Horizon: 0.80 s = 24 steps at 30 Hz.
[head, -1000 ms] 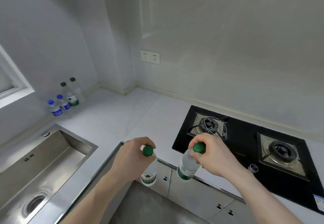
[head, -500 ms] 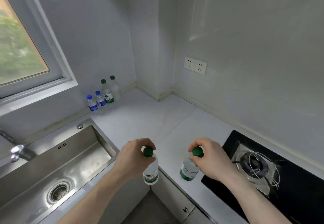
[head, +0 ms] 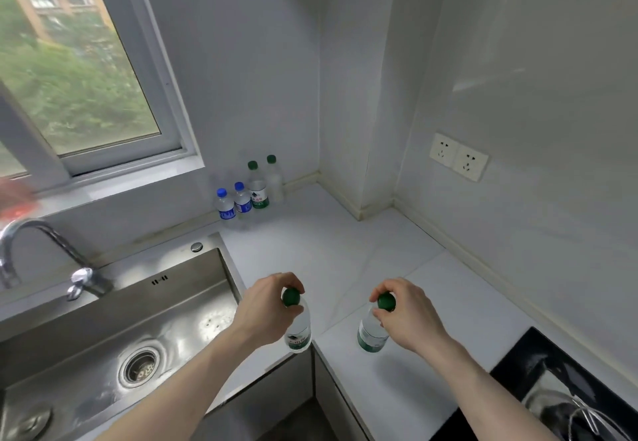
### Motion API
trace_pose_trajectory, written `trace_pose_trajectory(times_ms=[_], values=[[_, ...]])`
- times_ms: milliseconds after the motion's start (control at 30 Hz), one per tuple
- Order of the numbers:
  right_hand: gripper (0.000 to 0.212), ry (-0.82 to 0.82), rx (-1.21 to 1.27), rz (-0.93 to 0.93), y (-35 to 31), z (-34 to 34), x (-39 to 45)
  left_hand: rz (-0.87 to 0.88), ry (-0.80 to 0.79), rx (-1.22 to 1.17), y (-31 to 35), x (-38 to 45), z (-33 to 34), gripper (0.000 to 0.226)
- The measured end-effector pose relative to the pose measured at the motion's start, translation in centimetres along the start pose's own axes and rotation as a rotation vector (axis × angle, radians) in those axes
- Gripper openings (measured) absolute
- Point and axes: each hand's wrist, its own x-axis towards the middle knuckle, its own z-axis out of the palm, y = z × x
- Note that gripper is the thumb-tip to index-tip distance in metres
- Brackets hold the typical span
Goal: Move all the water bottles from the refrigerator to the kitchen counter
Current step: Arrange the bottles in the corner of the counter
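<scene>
My left hand [head: 266, 313] grips a green-capped water bottle [head: 298, 333] by its neck, hanging upright over the counter's inner corner edge. A second green-capped bottle [head: 371, 335] hangs the same way from my right hand [head: 407, 316], over the white counter [head: 345, 254]. Against the back wall under the window stand two blue-capped bottles [head: 226, 205] [head: 242, 199] and two green-capped bottles [head: 258, 186] [head: 274, 180] in a row. The refrigerator is out of view.
A steel sink [head: 103, 344] with a chrome faucet [head: 45, 254] lies to the left. At the lower right, a black gas hob [head: 566, 382] takes up the counter's corner. A double wall socket [head: 457, 157] sits on the right wall. A cabinet front [head: 269, 399] shows below the counter.
My view has swung left toward the corner and window. Both hands, still holding their bottles, have moved from the counter's edge by the hob to the counter by the sink.
</scene>
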Motion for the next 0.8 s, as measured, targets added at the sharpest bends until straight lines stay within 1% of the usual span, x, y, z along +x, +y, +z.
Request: trace_pose_trajectory(times_ms=[267,667,800], values=[[0.029,0.002,0.01,-0.002,-1.2,2.1,7.0,-0.068,0.005,0.0,-3.3,5.6,-0.5,0.024],[0.03,0.034,-0.012,0.064,-5.0,4.8,19.1,0.022,-0.027,0.02,-7.7,18.5,-2.0,0.024],[0.027,0.034,-0.039,0.08,-5.8,5.8,22.3,0.088,-0.038,0.05,-8.5,22.5,-1.7,0.031]])
